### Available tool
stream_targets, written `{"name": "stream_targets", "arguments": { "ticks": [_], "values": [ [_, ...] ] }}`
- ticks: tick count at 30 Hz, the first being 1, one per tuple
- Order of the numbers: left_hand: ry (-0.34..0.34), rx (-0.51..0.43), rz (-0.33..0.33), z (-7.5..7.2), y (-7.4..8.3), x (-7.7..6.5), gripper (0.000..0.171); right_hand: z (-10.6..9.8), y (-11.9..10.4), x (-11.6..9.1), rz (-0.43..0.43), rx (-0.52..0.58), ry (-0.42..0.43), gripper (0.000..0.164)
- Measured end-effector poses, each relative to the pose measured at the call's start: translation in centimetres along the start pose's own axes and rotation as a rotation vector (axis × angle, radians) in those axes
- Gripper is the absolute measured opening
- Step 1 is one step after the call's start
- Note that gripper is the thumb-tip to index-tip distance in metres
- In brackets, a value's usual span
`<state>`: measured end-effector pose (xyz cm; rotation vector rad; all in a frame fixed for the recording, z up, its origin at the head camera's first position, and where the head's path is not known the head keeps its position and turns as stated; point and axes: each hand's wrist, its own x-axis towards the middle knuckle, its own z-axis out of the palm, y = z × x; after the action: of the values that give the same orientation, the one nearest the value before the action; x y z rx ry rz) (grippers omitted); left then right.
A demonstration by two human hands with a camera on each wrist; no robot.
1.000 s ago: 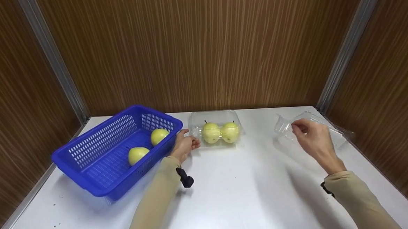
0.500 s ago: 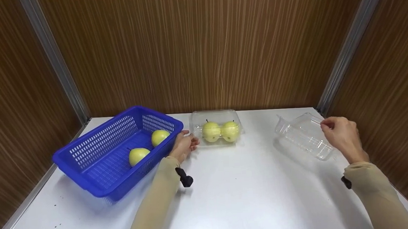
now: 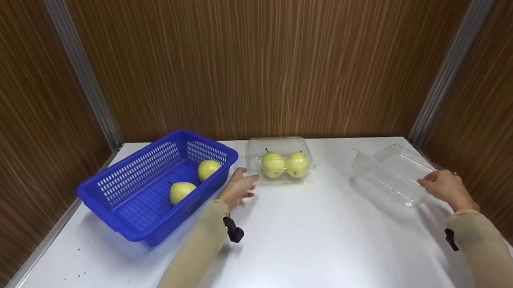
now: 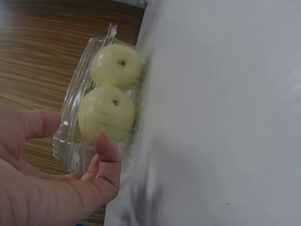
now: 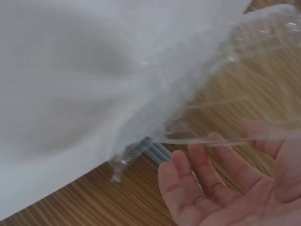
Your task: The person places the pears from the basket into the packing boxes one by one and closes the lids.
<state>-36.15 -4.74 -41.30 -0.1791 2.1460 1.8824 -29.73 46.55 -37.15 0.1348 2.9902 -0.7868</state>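
My left hand [image 3: 238, 189] reaches between the basket and a clear plastic clamshell box [image 3: 278, 143], its thumb and fingers spread with nothing between them. Two round yellow-green fruits [image 4: 107, 113] with stems sit side by side in that box. In the left wrist view the fingertips overlap the box's near end. At the right, my right hand [image 3: 447, 189] is beside a second clear clamshell box [image 3: 385, 176], which stands open and holds nothing. The right wrist view shows loosely bent fingers and the thumb apart, close at the box's thin rim [image 5: 188, 141].
A blue perforated plastic basket [image 3: 111, 213] stands at the left with two more yellow-green fruits [image 3: 182, 192] inside. Brown wood-grain panels [image 3: 252, 65] enclose the white table [image 3: 306, 255] at the back and both sides.
My right hand has moved right and then toward me along the open box, whose walls have shifted. My left hand's fingers have spread slightly; the filled box has not visibly moved.
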Motion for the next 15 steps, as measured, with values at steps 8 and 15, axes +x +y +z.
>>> {"name": "stream_targets", "arguments": {
  "ticks": [8,15],
  "values": [
    [-0.003,0.112,-0.027,-0.1,-0.2,-1.3,0.072,2.3,1.0,1.2,-0.054,-0.196,-0.038,0.084],
    [0.005,0.349,0.105,0.0,-0.6,-2.4,0.063,3.2,0.8,1.3,-0.052,-0.301,-0.053,0.081]
  ]
}}
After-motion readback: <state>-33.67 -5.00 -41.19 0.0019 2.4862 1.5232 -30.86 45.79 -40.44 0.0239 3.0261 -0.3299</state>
